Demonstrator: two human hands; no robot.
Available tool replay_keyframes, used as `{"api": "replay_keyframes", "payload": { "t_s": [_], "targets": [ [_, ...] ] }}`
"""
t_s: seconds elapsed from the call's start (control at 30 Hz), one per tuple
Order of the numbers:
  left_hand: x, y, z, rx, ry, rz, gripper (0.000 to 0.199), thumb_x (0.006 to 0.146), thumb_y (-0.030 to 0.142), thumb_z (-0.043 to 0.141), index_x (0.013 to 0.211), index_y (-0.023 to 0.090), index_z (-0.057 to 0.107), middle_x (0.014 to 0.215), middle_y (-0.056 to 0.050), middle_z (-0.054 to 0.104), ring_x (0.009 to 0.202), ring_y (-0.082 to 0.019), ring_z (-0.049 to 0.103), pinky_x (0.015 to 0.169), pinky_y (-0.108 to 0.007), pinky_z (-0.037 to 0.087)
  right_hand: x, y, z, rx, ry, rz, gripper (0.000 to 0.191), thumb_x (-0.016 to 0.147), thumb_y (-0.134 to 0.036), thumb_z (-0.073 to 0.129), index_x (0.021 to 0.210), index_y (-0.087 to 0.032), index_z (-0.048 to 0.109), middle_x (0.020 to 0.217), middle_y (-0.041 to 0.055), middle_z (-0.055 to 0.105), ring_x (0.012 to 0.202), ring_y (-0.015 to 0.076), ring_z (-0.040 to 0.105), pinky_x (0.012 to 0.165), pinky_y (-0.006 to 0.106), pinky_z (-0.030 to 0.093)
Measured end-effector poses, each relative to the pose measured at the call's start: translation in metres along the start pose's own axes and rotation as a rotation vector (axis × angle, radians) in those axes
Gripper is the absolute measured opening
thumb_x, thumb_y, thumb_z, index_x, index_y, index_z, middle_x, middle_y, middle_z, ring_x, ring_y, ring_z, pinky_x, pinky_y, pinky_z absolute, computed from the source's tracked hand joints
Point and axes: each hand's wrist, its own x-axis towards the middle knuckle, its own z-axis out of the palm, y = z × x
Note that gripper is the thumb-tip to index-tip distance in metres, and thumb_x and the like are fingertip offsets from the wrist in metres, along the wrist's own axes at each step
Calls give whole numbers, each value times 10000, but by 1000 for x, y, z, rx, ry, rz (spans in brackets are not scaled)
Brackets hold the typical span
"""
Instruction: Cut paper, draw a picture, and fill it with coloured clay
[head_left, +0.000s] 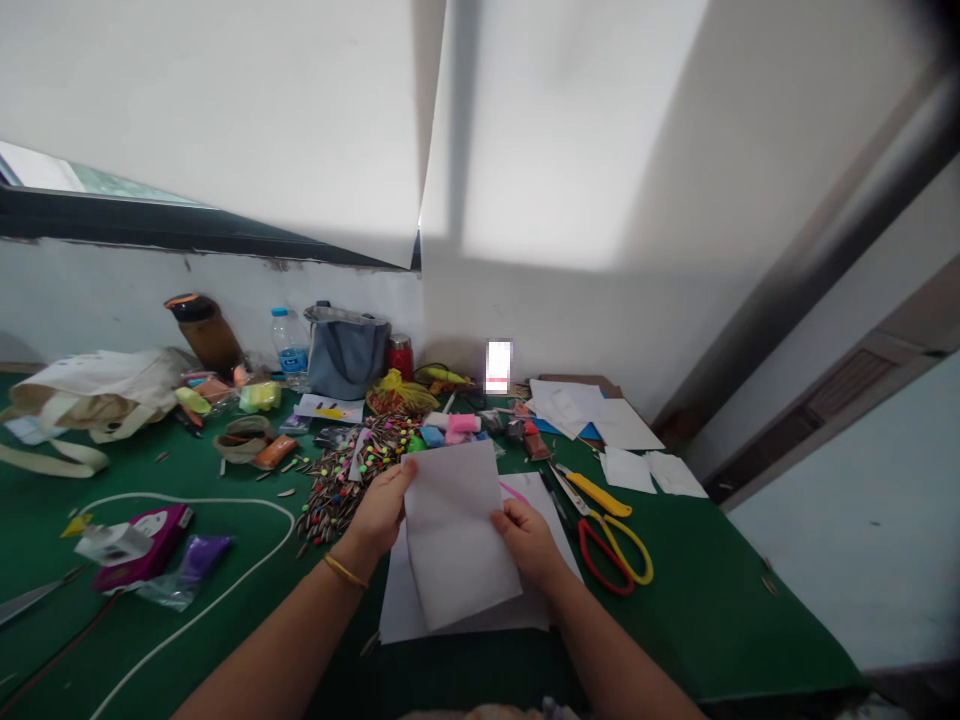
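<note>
Between my two hands is a folded sheet of white paper (459, 540), tilted above the table. My left hand (386, 505) pinches its upper left edge, thumb on top. At its right edge, my right hand (531, 538) grips it with the thumb on the near face; the other fingers are partly hidden behind. Beneath lie more white sheets (394, 612) on the green tabletop. A pink strip shows just behind the paper, by my right hand. Scissors with red and yellow handles (606, 560) lie to the right, beside a yellow utility knife (600, 494).
A heap of small pointed pieces with coloured beads (337, 490) lies left of my hands. Further left are a white cable (289, 535), a magenta box (146, 550) and a purple packet (201, 556). A blue-grey bag (346, 355) and bottles stand along the wall. White papers (628, 470) lie right.
</note>
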Motion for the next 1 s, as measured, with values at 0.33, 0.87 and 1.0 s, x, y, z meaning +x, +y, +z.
{"api": "replay_keyframes", "payload": {
  "t_s": [0.33,0.87,1.0],
  "targets": [
    [-17,-30,-6,350,-62,-165,518,548,497,850,854,108,696,770,-62,695,657,-162,625,603,-253,475,0,-5,-11,-17,108,-53,336,811,-515,597,745,-185,593,675,-4,541,615,144,437,543,246,351],
    [-95,13,-56,1834,-395,-220,181,562,281,741,719,240,662,791,2,677,743,-230,606,569,-280,312,11,24,-20,189,238,44,367,784,-553,638,764,-191,579,618,-34,545,538,126,427,503,241,338],
    [-75,15,-79,1851,-239,-94,65,729,266,624,781,234,645,860,-22,688,806,-229,627,642,-296,373,11,23,-20,142,231,49,369,785,-552,633,758,-190,564,618,-34,535,542,124,425,506,239,345]
  ]
}}
